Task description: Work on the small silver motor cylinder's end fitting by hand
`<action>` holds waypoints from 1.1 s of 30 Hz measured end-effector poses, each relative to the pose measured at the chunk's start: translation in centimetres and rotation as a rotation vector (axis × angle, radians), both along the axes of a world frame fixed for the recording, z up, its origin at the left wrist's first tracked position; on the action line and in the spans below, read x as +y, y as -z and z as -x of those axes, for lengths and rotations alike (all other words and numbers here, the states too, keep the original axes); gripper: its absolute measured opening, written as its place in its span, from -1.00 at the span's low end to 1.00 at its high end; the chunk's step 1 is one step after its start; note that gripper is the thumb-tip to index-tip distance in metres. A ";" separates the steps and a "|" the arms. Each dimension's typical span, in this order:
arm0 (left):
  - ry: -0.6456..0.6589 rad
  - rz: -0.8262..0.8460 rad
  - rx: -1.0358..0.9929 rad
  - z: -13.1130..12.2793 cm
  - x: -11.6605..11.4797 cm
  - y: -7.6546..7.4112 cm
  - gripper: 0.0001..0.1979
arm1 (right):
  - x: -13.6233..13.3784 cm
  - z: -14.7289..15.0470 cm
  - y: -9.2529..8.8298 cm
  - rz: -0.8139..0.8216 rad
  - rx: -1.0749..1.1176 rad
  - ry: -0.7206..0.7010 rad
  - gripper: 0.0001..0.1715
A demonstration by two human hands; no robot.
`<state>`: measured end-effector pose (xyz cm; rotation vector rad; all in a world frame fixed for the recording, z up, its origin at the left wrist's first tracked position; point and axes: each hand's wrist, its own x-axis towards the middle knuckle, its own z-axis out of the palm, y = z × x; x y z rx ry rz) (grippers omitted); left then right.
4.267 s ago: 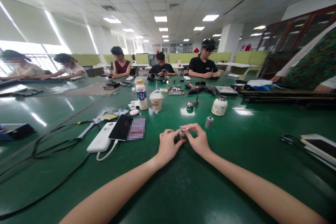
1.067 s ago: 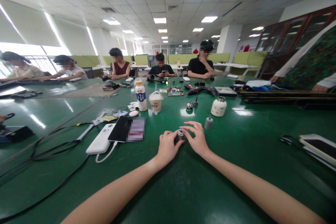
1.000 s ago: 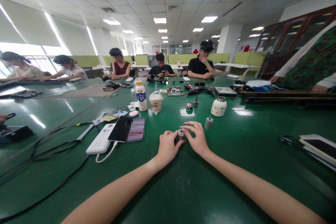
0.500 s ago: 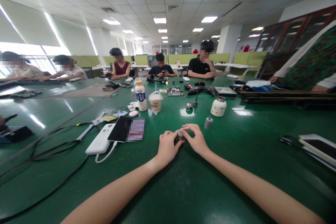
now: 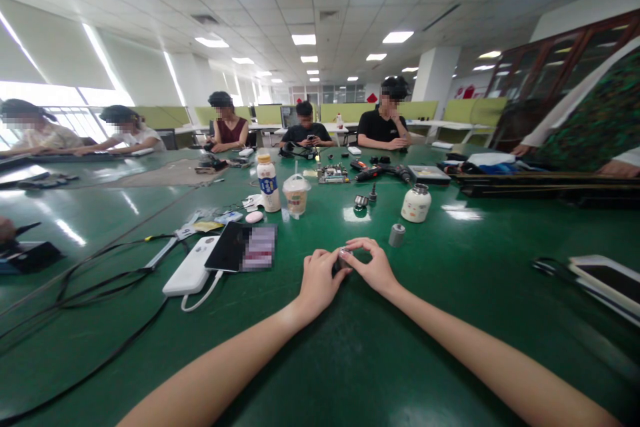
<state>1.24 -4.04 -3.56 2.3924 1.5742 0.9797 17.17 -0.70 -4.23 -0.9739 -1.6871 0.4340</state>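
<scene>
My left hand (image 5: 319, 283) wraps its thumb and fingers around a small metal cylinder (image 5: 343, 253) on the green tabletop (image 5: 345, 360). From the other side, my right hand (image 5: 374, 269) pinches at the cylinder's top with bent fingers. Both hands cover much of the piece, so its lower part is mostly hidden. A second grey metal cylinder (image 5: 397, 235) stands upright to the right of my right hand, apart from it.
Left of my hands lie a white power bank (image 5: 193, 265) with a cable and a phone (image 5: 227, 247). Beyond stand a bottle (image 5: 269, 183), a lidded drink cup (image 5: 297, 195) and a white jar (image 5: 416, 204). A power drill (image 5: 383, 170) and a circuit board (image 5: 333, 174) lie farther back. Several people sit around.
My right-hand fingers have shifted slightly over the top of the cylinder, covering more of it. My left hand keeps its hold in the same spot.
</scene>
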 end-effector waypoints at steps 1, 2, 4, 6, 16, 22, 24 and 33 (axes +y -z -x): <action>0.003 -0.001 0.003 0.0 0.0 0.0 -0.76 | 0.0 0.0 0.0 0.004 0.004 -0.002 -0.85; 0.005 -0.001 0.006 0.0 -0.1 -0.1 -0.75 | 0.1 0.0 0.1 0.007 0.007 -0.005 -0.85; 0.006 -0.002 0.010 0.0 -0.1 -0.2 -0.74 | 0.1 0.0 0.1 0.011 0.013 -0.009 -0.85; 0.009 -0.002 0.015 0.0 -0.1 -0.2 -0.73 | 0.1 0.0 0.2 0.013 0.017 -0.009 -0.85; 0.011 -0.001 0.013 0.0 0.0 0.0 -0.68 | -0.2 0.2 -0.3 -0.034 0.006 0.000 -0.85; 0.002 0.009 0.007 0.0 0.1 0.1 -0.74 | -0.5 0.2 -0.6 -0.061 -0.047 -0.025 -0.83; -0.001 0.014 0.006 0.0 0.2 0.1 -0.78 | -0.6 0.2 -0.6 -0.066 -0.072 -0.038 -0.79; 0.011 0.030 -0.016 0.0 0.1 0.1 -0.74 | 0.2 -0.4 -0.3 -0.069 -0.083 0.109 -0.70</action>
